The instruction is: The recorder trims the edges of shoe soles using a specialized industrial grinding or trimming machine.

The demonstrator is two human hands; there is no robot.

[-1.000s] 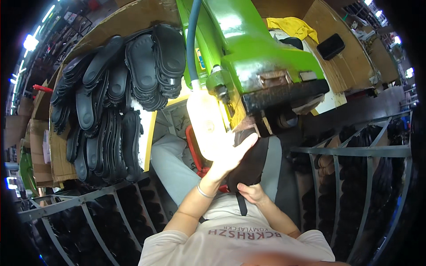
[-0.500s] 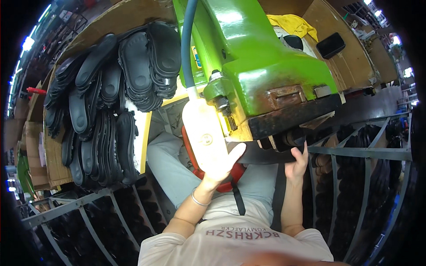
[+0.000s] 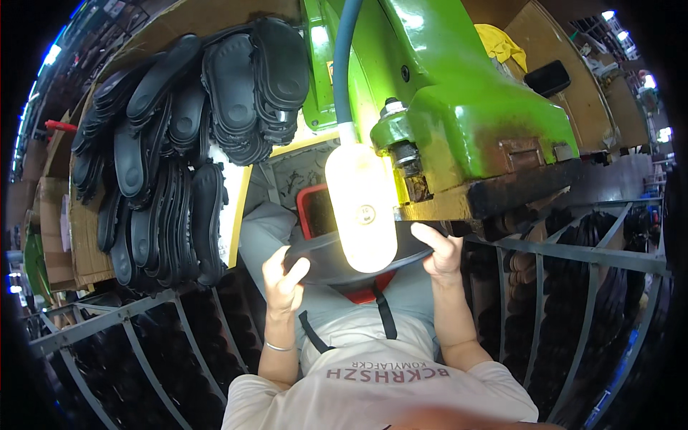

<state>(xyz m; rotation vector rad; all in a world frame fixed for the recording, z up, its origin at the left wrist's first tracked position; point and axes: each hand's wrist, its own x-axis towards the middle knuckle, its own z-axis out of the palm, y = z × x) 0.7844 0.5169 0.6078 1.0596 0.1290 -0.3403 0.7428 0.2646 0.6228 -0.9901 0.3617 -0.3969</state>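
Note:
A black shoe sole [image 3: 324, 259] spans the space between my two hands, low in front of the green machine. My left hand [image 3: 284, 278] grips one end of it, thumb raised at the near side. At the other end my right hand [image 3: 443, 252] is closed on it, close to the machine's dark lower edge. A bright lamp [image 3: 363, 215] on a blue-grey hose hangs over the middle of the sole and hides part of it. The green machine [image 3: 494, 122] overhangs from the upper right.
Stacked black soles [image 3: 233, 86] fill a cardboard box [image 3: 89, 247] on the left. Metal racks [image 3: 598, 251] with dark pieces flank both sides. Below the lamp shows a red frame-like thing [image 3: 308, 211]. A phone-like black slab [image 3: 547, 78] and yellow cloth [image 3: 499, 43] lie upper right.
The sole has come away from under the machine head, leftward. My left hand moved left from behind the lamp to the sole's end; my right hand also shifted left.

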